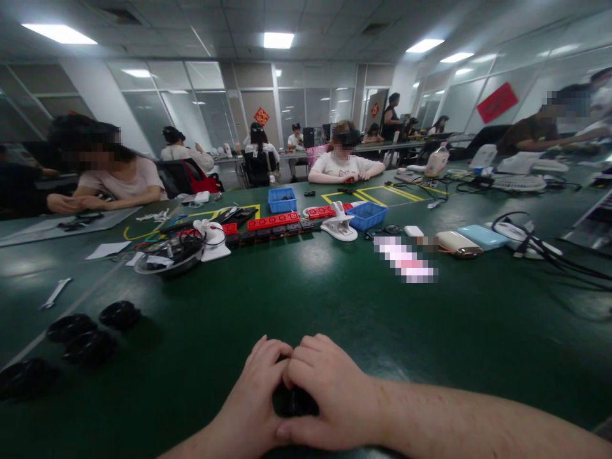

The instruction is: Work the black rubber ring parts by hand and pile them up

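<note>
Low in the middle of the head view, my left hand (254, 396) and my right hand (332, 394) curl together around a black part (297, 403). Only a dark, glossy bit of it shows between thumbs and fingers, so its full shape is hidden. The fingers of both hands are closed on it, just over the green table (201, 344). To the left lie several black, round, ring-like parts (90, 347), apart from my hands.
A wrench (56, 293) lies at the left. Farther back are a bowl of black pieces (167, 264), red blocks in a row (273, 220), white stands (339, 224), blue bins (367, 215), a power bank (459, 243) and cables. Other people sit around the table.
</note>
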Demonstrator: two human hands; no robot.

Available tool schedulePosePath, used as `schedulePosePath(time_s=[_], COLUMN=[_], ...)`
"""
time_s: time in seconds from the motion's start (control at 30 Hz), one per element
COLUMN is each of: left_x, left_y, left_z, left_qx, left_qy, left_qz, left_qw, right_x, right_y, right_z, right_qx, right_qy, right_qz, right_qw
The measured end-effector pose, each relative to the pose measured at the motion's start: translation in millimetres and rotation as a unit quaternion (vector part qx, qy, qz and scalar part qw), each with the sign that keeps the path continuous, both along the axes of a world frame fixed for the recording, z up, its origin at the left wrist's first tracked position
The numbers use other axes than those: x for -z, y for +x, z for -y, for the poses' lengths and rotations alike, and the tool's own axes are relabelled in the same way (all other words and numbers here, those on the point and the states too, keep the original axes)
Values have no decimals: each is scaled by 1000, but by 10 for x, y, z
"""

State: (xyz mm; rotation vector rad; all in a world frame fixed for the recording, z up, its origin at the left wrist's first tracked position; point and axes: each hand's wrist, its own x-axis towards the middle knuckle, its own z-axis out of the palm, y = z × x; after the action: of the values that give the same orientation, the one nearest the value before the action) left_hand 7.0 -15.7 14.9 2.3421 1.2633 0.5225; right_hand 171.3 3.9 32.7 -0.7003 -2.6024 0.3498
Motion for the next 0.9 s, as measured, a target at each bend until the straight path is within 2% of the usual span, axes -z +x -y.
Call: schedulePosePath(time_s=[0.1, 0.23, 0.37, 0.5, 0.6, 0.77, 0.83, 0.9], left_x=[-46, -78, -42, 6, 27, 60, 75, 85], left_y=[-13, -45, -106, -149, -120, -33, -22, -24], left_z=[-12, -55, -91, -89, -59, 10, 27, 32], left_qx=[24, 69, 105, 114, 91, 19, 7, 13], left_qy=[-21, -44, -39, -34, -29, 16, 20, 12], left_qz=[14, -3, -39, -39, -26, -18, -24, -28], left_qw=[999, 997, 993, 992, 995, 1000, 999, 999], right_x=[1, -12, 9, 25, 1, 2, 32, 62], right_y=[9, 27, 20, 7, 19, 20, 2, -13], right_z=[-2, 6, 19, 12, 3, 3, 6, 9], right_qx=[-12, -90, -149, -174, -154, -36, -7, -6], right_qy=[-5, 2, 24, 43, 39, 23, 23, 27], right_qz=[2, -11, 7, 4, -26, -49, -39, -29], right_qw=[1000, 996, 988, 984, 987, 998, 999, 999])
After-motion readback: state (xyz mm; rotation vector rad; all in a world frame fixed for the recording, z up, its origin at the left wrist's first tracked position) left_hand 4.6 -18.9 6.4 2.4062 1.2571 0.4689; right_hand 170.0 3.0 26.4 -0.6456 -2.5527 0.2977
